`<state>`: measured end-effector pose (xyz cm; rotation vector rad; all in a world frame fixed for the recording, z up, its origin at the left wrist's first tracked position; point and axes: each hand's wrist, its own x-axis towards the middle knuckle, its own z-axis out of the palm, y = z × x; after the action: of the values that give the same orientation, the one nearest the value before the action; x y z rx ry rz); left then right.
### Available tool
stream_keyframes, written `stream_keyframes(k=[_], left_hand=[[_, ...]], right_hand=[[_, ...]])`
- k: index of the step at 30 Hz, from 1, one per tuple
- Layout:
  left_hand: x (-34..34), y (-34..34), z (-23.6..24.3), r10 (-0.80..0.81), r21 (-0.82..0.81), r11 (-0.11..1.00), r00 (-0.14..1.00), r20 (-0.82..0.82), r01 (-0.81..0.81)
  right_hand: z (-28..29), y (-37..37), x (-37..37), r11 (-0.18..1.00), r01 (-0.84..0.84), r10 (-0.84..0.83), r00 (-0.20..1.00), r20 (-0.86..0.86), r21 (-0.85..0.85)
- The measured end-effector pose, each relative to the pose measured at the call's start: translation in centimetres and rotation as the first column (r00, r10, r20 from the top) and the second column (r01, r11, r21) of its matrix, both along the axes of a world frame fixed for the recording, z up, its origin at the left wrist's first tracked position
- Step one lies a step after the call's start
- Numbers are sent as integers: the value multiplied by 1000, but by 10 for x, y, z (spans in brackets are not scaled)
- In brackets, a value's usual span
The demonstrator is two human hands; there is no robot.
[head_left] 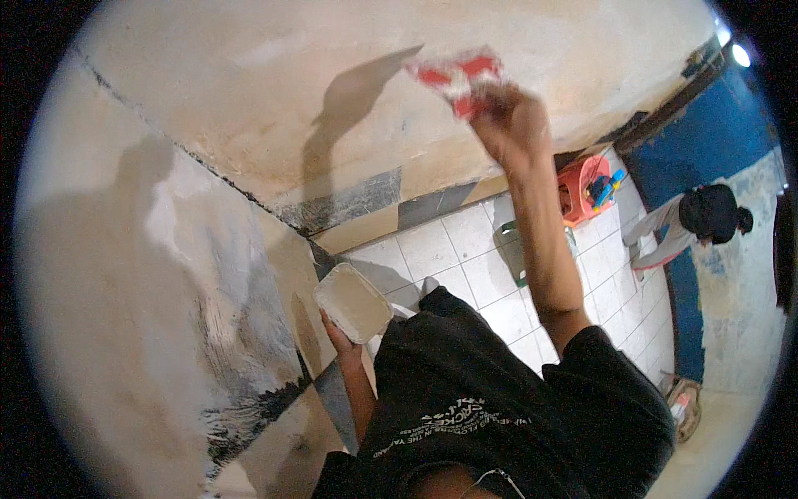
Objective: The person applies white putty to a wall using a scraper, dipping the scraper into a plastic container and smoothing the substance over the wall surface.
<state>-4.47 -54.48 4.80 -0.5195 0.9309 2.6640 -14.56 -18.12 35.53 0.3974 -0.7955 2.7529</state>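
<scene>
Right hand (517,125) raised to a beige wall (274,91) with a red tool (459,76); left hand (342,343) holding a tub (333,279)

A person in a black shirt (490,387) with white print works close to a corner. The right arm reaches up, its fingers closed on the red tool, a flat piece with whitish patches, blurred. It is right by the wall; I can't tell whether it touches. To its left, a dark shadow (353,87) of the hand and tool falls across the wall.

Lower, near the corner, the left hand grips the edge of the squarish tub, which has a pale inside. Beside it, the left wall (237,291) is streaked with grey and white, with black, rough patches lower down.

White tiles (470,229) cover the floor. Past the right forearm sits an orange-red chair (576,187) with a blue and yellow object (611,188) on it. Farther right, a co-worker (708,212) in a black top and light trousers stands near a blue wall (694,125). A lamp (741,55) glares at the upper right.
</scene>
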Motion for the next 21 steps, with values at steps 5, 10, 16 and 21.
stream_keyframes(k=[5,10,16,21], left_hand=[[4,1,9,28,-8,1000,999,43,-28],[26,-16,-10,35,-12,999,995,98,-34],[57,-32,-17,69,60,995,986,152,-79],[64,-29,-12,113,1,993,982,150,-114]], right_hand=[[-138,-62,-15,624,525,-764,568,308,580],[-228,-102,-82,113,447,-948,316,-38,887],[-207,-130,-158,119,467,-958,285,-22,876],[-212,-174,-170,180,515,-957,290,27,838]])
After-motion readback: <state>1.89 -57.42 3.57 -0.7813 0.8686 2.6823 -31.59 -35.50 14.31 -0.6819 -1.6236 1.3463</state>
